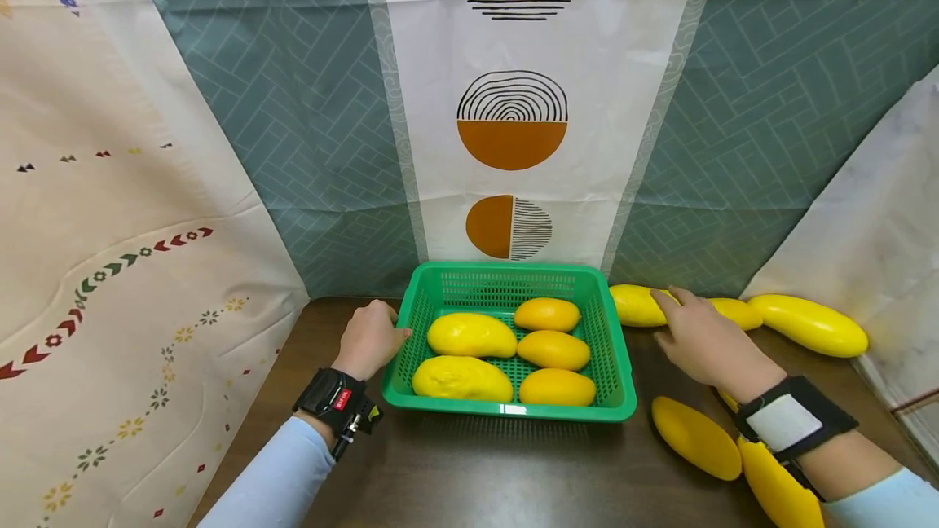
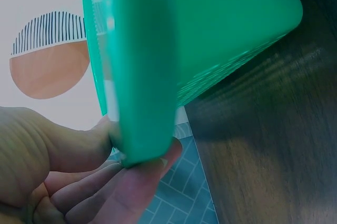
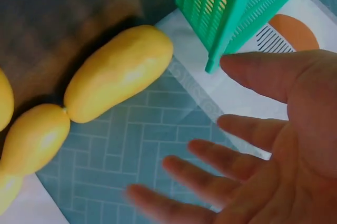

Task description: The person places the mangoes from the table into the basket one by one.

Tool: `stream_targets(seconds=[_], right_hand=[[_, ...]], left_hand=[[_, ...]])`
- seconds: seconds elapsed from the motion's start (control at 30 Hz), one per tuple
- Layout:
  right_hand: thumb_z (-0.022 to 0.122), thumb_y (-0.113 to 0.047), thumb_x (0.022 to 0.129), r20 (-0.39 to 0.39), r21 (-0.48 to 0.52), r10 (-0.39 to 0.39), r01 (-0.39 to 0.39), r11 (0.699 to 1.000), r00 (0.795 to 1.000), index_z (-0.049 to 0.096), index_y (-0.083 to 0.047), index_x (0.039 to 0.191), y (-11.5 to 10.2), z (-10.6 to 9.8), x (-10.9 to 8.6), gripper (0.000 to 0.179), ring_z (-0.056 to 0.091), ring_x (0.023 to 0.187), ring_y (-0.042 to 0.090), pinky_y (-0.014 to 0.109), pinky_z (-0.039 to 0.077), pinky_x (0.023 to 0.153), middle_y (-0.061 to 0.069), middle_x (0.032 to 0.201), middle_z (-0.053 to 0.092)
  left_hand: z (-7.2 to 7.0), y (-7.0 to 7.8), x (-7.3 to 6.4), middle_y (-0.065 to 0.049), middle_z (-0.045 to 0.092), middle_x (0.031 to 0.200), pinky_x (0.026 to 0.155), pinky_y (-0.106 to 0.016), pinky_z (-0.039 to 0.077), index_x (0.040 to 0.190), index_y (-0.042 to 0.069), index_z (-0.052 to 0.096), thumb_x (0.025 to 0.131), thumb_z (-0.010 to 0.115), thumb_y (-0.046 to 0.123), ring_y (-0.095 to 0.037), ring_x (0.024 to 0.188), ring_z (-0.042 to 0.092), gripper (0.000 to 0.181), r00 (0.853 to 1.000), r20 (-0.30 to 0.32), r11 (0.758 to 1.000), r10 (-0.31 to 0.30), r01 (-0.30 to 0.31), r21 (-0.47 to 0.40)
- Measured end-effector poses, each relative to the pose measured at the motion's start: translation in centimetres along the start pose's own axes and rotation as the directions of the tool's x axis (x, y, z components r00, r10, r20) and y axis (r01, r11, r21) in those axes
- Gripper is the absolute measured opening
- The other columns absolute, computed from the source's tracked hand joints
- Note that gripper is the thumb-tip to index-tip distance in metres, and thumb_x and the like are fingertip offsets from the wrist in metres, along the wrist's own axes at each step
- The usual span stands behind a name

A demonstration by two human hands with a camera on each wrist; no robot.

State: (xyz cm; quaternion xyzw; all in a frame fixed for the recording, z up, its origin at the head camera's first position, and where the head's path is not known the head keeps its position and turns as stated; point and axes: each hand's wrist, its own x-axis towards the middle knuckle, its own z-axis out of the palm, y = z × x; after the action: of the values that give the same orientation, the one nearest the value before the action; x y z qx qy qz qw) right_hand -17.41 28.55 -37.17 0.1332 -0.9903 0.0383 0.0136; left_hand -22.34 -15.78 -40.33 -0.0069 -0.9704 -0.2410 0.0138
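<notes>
A green plastic basket (image 1: 572, 414) stands on the table, holding two larger yellow mangoes (image 1: 472, 336) and three smaller orange-yellow mangoes (image 1: 553, 349). My left hand (image 1: 370, 341) grips the basket's left rim; the left wrist view shows thumb and fingers on either side of the green rim (image 2: 147, 77). To the right of the basket, my right hand (image 1: 711, 336) hovers over loose mangoes with its fingers spread and nothing held. In the right wrist view its thumb (image 3: 258, 74) is close to the basket's corner (image 3: 213, 61); whether they touch, I cannot tell.
Behind the right hand, a yellow mango (image 1: 637, 305), a smaller one (image 1: 737, 314) and a long one (image 1: 810, 324) line the back. Nearer lie an orange-yellow mango (image 1: 697, 438) and a yellow one (image 1: 781, 483). Patterned cloth (image 1: 323, 104) hangs behind the brown table (image 1: 469, 471).
</notes>
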Motion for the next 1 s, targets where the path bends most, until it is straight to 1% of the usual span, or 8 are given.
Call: stream_targets(seconds=[0.1, 0.17, 0.33, 0.43, 0.57, 0.67, 0.73, 1.0], right_hand=[[0.065, -0.028, 0.085, 0.052, 0.018, 0.031, -0.032, 0.999, 0.998, 0.034, 0.011, 0.135, 0.0, 0.6, -1.2, 0.071, 0.045, 0.108, 0.050, 0.056, 0.041, 0.084, 0.038, 0.127, 0.038], [0.067, -0.035, 0.083, 0.103, 0.042, 0.055, -0.059, 0.997, 0.993, 0.033, 0.014, 0.134, -0.2, 1.1, -1.9, 0.078, 0.046, 0.108, 0.049, 0.055, 0.042, 0.084, 0.038, 0.125, 0.039], [0.070, -0.051, 0.076, 0.231, 0.092, 0.076, -0.100, 0.991, 0.970, 0.032, 0.015, 0.133, -0.4, 2.4, -3.6, 0.096, 0.048, 0.107, 0.045, 0.052, 0.043, 0.084, 0.036, 0.122, 0.043], [0.073, -0.053, 0.071, 0.278, 0.107, 0.070, -0.104, 0.989, 0.958, 0.033, 0.016, 0.132, -0.3, 3.2, -4.1, 0.100, 0.049, 0.107, 0.042, 0.052, 0.043, 0.084, 0.034, 0.121, 0.046], [0.078, -0.051, 0.065, 0.321, 0.113, 0.065, -0.106, 0.988, 0.945, 0.036, 0.015, 0.131, -0.2, 4.2, -4.6, 0.102, 0.051, 0.106, 0.039, 0.051, 0.043, 0.084, 0.030, 0.120, 0.049], [0.081, -0.051, 0.059, 0.341, 0.103, 0.064, -0.106, 0.989, 0.938, 0.037, 0.014, 0.131, -0.1, 4.8, -4.8, 0.106, 0.052, 0.104, 0.039, 0.050, 0.043, 0.084, 0.030, 0.118, 0.050], [0.082, -0.049, 0.057, 0.348, 0.096, 0.061, -0.101, 0.990, 0.936, 0.039, 0.013, 0.131, -0.1, 5.1, -4.9, 0.106, 0.052, 0.104, 0.039, 0.051, 0.043, 0.085, 0.029, 0.118, 0.050], [0.083, -0.046, 0.056, 0.396, 0.094, 0.087, -0.134, 0.987, 0.914, 0.048, 0.008, 0.125, 0.0, 6.3, -5.1, 0.095, 0.055, 0.093, 0.026, 0.048, 0.045, 0.081, 0.020, 0.115, 0.055]], left_hand=[[0.0, 0.0, -0.1, -0.003, 0.053, 0.063, 0.045, -0.029, 0.042, 0.081, 0.005, 0.066, 0.082, 0.070, 0.024, -0.017, 0.052, 0.050, 0.020, 1.000, -0.001, 1.000, -0.001, 0.001, -0.004], [0.0, 0.0, -0.1, -0.003, 0.053, 0.064, 0.045, -0.029, 0.042, 0.083, 0.005, 0.067, 0.082, 0.071, 0.024, -0.016, 0.052, 0.050, 0.020, 1.000, -0.003, 1.000, -0.003, 0.003, -0.005], [0.1, -0.1, -0.1, -0.003, 0.054, 0.064, 0.046, -0.029, 0.042, 0.084, 0.005, 0.067, 0.082, 0.071, 0.025, -0.016, 0.053, 0.051, 0.021, 1.000, -0.002, 1.000, -0.010, 0.010, -0.007], [0.1, -0.1, -0.1, -0.003, 0.054, 0.065, 0.046, -0.029, 0.042, 0.084, 0.004, 0.067, 0.082, 0.071, 0.025, -0.016, 0.053, 0.051, 0.021, 1.000, 0.001, 1.000, -0.014, 0.014, -0.011], [0.0, -0.1, -0.1, -0.002, 0.054, 0.065, 0.046, -0.029, 0.042, 0.085, 0.005, 0.067, 0.081, 0.071, 0.024, -0.016, 0.053, 0.051, 0.021, 1.000, -0.009, 1.000, -0.015, 0.015, -0.011], [0.1, -0.1, 0.0, -0.003, 0.053, 0.063, 0.045, -0.028, 0.042, 0.081, 0.006, 0.067, 0.081, 0.071, 0.025, -0.016, 0.052, 0.050, 0.020, 1.000, -0.010, 1.000, -0.007, 0.007, -0.006], [0.1, -0.1, 0.1, -0.003, 0.052, 0.062, 0.045, -0.028, 0.041, 0.079, 0.006, 0.066, 0.081, 0.071, 0.025, -0.017, 0.052, 0.050, 0.020, 1.000, -0.008, 1.000, -0.002, 0.002, -0.003], [0.2, -0.2, 0.1, -0.002, 0.053, 0.063, 0.046, -0.028, 0.041, 0.084, 0.005, 0.067, 0.081, 0.071, 0.025, -0.016, 0.053, 0.050, 0.020, 1.000, -0.013, 1.000, 0.006, -0.006, 0.000]])
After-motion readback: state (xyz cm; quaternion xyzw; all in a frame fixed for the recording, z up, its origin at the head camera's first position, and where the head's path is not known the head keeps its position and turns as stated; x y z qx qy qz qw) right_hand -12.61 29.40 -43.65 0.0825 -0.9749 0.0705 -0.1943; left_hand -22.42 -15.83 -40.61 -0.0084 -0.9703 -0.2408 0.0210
